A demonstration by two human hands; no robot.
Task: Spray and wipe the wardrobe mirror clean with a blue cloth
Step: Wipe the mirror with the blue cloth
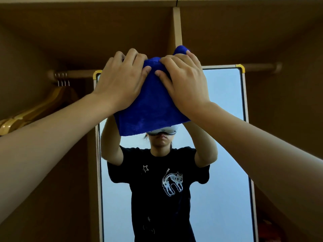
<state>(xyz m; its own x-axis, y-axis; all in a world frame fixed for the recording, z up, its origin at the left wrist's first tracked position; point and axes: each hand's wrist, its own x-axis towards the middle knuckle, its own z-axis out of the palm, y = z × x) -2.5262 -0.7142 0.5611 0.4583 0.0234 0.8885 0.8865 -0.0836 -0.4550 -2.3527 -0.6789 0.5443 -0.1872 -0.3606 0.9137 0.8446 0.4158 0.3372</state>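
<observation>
A tall wardrobe mirror (225, 154) with a pale frame and gold corner caps stands straight ahead. A blue cloth (150, 110) hangs in front of its upper part. My left hand (120, 81) grips the cloth's top left, fingers curled over its upper edge. My right hand (185, 82) grips the top right, with a bunched corner of cloth sticking up above the fingers. Both arms reach forward and up. The mirror reflects a person in a black printed T-shirt holding the cloth up. No spray bottle is in view.
The mirror sits inside a brown wooden wardrobe with a vertical divider (177, 25) above it. A hanging rail (73, 73) crosses behind, with several wooden hangers (35, 110) at the left. The rail continues at the right (262, 67). Something orange (267, 229) lies low at the right.
</observation>
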